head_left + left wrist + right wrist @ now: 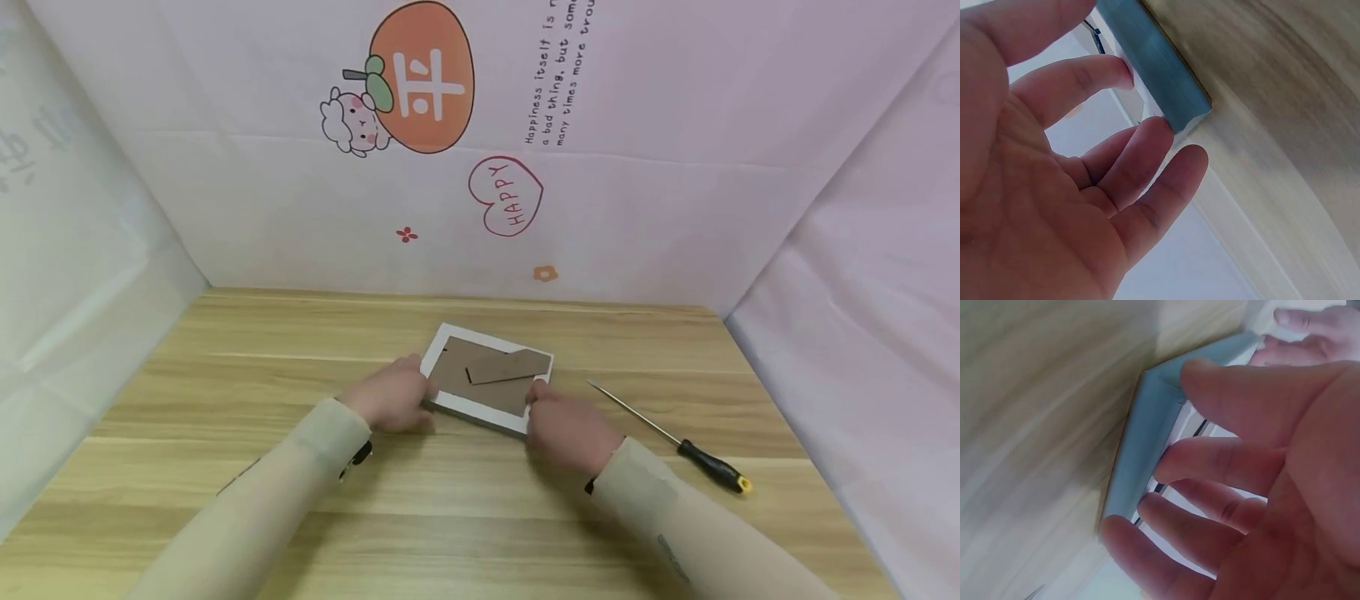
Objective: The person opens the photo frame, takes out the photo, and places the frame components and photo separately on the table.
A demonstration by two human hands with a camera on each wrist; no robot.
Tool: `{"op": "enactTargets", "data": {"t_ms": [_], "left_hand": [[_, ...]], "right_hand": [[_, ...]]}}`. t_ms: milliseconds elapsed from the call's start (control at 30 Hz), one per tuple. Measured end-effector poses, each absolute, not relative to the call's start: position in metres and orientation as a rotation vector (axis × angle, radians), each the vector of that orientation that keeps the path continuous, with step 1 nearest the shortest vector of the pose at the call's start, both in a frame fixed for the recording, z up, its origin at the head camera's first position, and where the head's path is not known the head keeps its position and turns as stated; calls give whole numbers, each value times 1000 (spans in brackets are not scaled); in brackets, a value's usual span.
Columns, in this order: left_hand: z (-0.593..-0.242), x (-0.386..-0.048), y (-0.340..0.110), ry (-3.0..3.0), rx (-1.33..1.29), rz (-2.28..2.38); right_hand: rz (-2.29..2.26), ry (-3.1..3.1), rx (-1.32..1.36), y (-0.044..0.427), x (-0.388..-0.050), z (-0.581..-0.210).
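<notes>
A picture frame [476, 407] lies on the wooden table with its back up, tilted a little clockwise in the head view. It has a white border, a brown back panel [451, 369] and a folded support leg [504, 368]. My left hand [390, 395] holds the frame's left edge; in the left wrist view its fingertips touch the grey-blue side [1163, 69]. My right hand [572, 423] grips the lower right corner, with thumb and fingers bent about the edge [1135, 440] in the right wrist view. Part of the frame's rim is hidden behind my fingers.
A screwdriver [712, 467] with a black and yellow handle lies to the right of the frame, its tip toward the back. Behind the wooden table [300, 333] stands a printed white backdrop [637, 217], with cloth walls on both sides.
</notes>
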State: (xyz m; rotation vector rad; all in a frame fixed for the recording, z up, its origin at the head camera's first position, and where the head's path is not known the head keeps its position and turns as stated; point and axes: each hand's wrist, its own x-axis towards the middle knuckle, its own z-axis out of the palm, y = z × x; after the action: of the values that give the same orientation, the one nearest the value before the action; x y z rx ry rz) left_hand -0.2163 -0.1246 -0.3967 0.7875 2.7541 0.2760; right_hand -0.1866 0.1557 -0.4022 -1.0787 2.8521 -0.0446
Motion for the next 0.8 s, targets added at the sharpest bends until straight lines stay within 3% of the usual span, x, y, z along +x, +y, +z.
{"op": "enactTargets", "data": {"t_ms": [233,500,633,800], "left_hand": [[-397,-225,-129,2684,806,402],[-402,-248,-135,2821,355,711],[-409,-252,-132,2692,163,868],[-413,-251,-129,2561,112,898]], "right_hand": [[-159,2869,-1018,163,-196,-396],[-321,2949,-612,163,-207,-401],[-318,2919,-567,160,-211,-404],[-336,2880,-572,163,-214,-403]]}}
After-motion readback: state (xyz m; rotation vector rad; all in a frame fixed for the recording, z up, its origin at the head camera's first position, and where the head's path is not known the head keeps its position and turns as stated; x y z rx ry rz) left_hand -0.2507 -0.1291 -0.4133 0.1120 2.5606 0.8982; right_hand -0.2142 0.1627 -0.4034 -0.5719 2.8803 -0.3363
